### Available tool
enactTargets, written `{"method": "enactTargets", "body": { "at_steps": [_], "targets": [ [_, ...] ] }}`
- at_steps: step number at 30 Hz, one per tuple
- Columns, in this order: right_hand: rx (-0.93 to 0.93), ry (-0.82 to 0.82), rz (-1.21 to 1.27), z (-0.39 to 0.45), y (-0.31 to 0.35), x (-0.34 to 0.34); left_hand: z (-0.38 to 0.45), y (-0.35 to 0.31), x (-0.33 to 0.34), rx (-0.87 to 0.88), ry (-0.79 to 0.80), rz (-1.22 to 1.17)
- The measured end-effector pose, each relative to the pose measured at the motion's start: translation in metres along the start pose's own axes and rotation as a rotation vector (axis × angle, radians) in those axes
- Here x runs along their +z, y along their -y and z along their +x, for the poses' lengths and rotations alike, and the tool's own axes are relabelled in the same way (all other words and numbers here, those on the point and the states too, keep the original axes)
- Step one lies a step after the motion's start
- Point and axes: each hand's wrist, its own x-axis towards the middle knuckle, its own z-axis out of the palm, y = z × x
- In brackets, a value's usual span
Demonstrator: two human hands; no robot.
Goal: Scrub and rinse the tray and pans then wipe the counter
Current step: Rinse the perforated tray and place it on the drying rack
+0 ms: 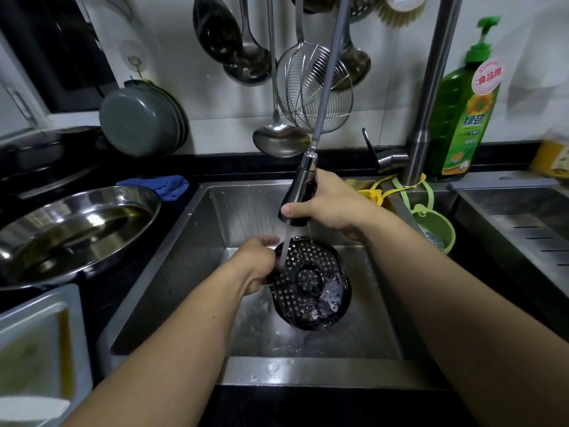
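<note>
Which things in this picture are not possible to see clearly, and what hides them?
All in the head view:
- Left hand fingers: behind the round black perforated tray it grips.
- Sink drain: covered by that tray.
- Green dish soap bottle small label text: blurred.
- Square metal pan: cut by left edge.
- Faucet spout top: cut by top edge; right hand holds the steel spray head.

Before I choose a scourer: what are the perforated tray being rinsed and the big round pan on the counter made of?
The perforated tray looks like dark-coated metal, perhaps nonstick: matte black, water beading on it. The round pan looks like polished stainless steel: bright mirror reflections across its rim and floor.
</note>
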Motion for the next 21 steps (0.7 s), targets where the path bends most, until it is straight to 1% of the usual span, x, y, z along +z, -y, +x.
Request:
{"method": "enactTargets", "body": {
  "at_steps": [6, 9, 12, 15, 18, 21],
  "targets": [
    [0.022, -0.030, 0.031, -0.004, 0.004, 0.003, 0.006, 0.007, 0.001, 0.059, -0.069, 0.182],
    [0.037, -0.052, 0.053, -0.004, 0.005, 0.006, 0.004, 0.007, 0.003, 0.113, -0.045, 0.294],
    [0.040, -0.014, 0.097, -0.005, 0.010, 0.008, -0.001, 0.002, 0.005, 0.141, -0.034, 0.390],
    [0.048, -0.031, 0.091, -0.006, 0.011, 0.007, -0.003, 0.001, 0.005, 0.156, -0.026, 0.380],
    [0.065, -0.063, 0.059, -0.006, 0.009, 0.003, -0.007, 0.000, 0.005, 0.111, 0.031, 0.273],
    [0.075, -0.030, 0.079, -0.009, 0.012, -0.003, -0.007, 0.000, 0.003, 0.080, 0.067, 0.225]
  ]
}}
